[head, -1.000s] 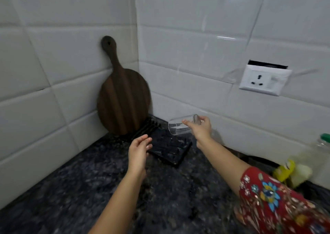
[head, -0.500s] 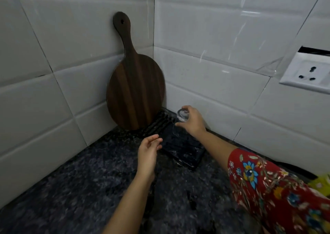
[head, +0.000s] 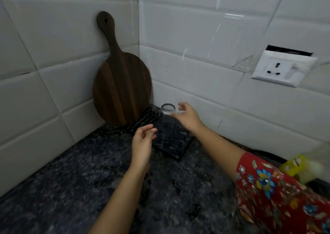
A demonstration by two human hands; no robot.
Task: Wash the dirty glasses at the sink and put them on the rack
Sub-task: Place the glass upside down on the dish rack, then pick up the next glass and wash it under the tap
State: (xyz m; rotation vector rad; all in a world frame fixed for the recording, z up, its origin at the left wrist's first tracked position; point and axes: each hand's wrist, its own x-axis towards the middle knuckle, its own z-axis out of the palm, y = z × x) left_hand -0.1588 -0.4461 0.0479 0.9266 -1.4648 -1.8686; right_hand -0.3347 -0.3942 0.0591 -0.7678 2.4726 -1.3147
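One cutting board (head: 121, 84) behind rack (head: 172, 142)

dark granite counter (head: 75, 189), black rack (head: 171, 141) in corner, wood board (head: 121, 89) upright

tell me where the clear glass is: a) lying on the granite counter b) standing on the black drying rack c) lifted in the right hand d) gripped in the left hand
b: the clear glass stands on the black drying rack in the tiled corner; the right hand is open beside it with fingers spread, not curled round it, and the left hand holds nothing.
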